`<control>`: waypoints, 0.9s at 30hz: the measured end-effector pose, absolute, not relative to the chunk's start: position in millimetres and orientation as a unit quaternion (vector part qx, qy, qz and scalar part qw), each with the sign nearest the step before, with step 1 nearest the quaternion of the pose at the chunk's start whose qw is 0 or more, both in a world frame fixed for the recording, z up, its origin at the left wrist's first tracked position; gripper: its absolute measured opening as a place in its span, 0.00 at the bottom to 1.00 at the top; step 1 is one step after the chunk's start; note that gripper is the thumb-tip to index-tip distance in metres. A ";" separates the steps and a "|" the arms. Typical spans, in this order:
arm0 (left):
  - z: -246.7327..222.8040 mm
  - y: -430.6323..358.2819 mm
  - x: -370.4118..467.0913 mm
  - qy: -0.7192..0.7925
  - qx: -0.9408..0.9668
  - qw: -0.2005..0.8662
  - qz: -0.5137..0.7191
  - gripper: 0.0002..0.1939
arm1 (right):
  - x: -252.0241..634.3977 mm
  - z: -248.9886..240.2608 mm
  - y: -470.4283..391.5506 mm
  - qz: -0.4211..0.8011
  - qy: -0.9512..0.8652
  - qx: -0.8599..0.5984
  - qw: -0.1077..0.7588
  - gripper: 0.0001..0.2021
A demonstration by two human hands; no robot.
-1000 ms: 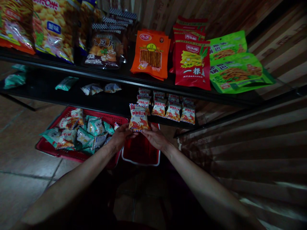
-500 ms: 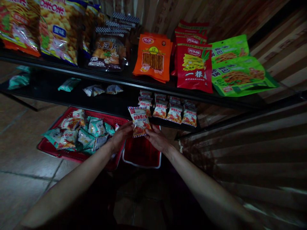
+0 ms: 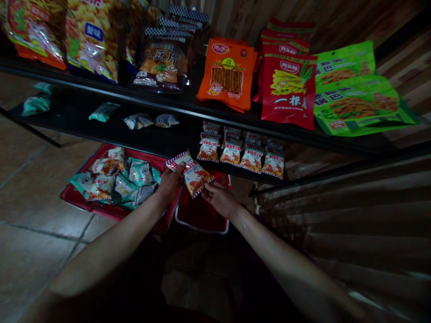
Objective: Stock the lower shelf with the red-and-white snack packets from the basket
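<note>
Showing a change of pose in a small snack packet [image 3: 194,174]: previously nearly upright, now slanted, with upper edge swung leftward and printed face upward. Pinched near the upper left edge by the left hand [image 3: 170,183], with thumb now laid over the print; held lightly at the lower right corner by the fingertips of the right hand [image 3: 221,197], otherwise loosely curled. Located in front of the lower shelf [image 3: 72,124], near the meeting of the filled red basket [image 3: 144,155] and the white-rimmed red basket [image 3: 202,217]. Apart from the rows of matching packets [image 3: 230,151] on that shelf. Judged from the changed grip: probably steadied mainly by the left, with freer turning about the right fingertips.
</note>
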State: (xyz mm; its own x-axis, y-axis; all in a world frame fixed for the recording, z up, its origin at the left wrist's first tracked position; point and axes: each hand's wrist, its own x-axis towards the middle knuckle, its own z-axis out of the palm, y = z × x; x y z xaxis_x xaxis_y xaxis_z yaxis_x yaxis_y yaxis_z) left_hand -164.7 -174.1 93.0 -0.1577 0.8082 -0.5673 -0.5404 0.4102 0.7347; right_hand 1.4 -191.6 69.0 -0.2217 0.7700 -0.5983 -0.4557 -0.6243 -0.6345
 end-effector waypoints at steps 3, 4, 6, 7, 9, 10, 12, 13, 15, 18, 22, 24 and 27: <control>99.3 -174.7 -161.8 0.543 0.128 0.631 0.539 0.12 | 1.7 73.5 -190.3 0.777 -0.141 -0.456 0.411 0.08; 101.2 -174.8 -160.7 0.543 0.134 0.625 0.545 0.12 | 1.8 73.8 -189.5 0.778 -0.138 -0.451 0.415 0.07; 104.2 -174.9 -158.9 0.553 0.146 0.610 0.549 0.10 | 1.9 72.3 -187.7 0.775 -0.135 -0.446 0.428 0.07; 105.3 -174.8 -158.3 0.559 0.151 0.605 0.546 0.10 | 1.9 71.1 -187.0 0.772 -0.130 -0.444 0.436 0.07; 106.9 -174.6 -158.0 0.566 0.157 0.601 0.542 0.10 | 1.5 69.5 -186.5 0.768 -0.116 -0.445 0.446 0.07; 107.5 -174.4 -158.2 0.566 0.158 0.600 0.542 0.10 | 1.1 69.5 -186.8 0.767 -0.110 -0.446 0.447 0.07; 108.4 -174.1 -159.5 0.564 0.165 0.597 0.546 0.11 | -0.3 71.1 -188.2 0.767 -0.107 -0.446 0.449 0.08; 108.8 -174.1 -160.4 0.563 0.170 0.594 0.549 0.11 | -1.2 72.5 -189.1 0.768 -0.110 -0.443 0.448 0.09; 109.4 -174.0 -162.3 0.564 0.181 0.587 0.553 0.12 | -2.9 74.7 -190.6 0.770 -0.120 -0.437 0.449 0.10; 109.2 -173.7 -164.6 0.560 0.182 0.581 0.562 0.13 | -4.1 74.0 -190.8 0.768 -0.139 -0.434 0.450 0.09; 106.8 -172.5 -166.8 0.551 0.178 0.585 0.568 0.13 | -2.8 66.3 -188.4 0.759 -0.183 -0.450 0.433 0.09; 104.7 -172.0 -168.2 0.547 0.169 0.593 0.567 0.12 | -2.3 63.3 -188.3 0.746 -0.219 -0.464 0.425 0.09; 100.3 -171.5 -170.5 0.524 0.131 0.634 0.554 0.10 | -1.9 63.6 -191.6 0.676 -0.319 -0.492 0.446 0.11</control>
State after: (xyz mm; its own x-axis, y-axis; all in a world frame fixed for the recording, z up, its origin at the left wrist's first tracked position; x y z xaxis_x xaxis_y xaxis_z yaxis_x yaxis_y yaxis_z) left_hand -170.5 -171.5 100.3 -0.1625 0.8388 -0.5196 -0.5648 0.3527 0.7460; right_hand -1.9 -191.6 63.6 -0.1184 0.9169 -0.3812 -0.2889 -0.3991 -0.8702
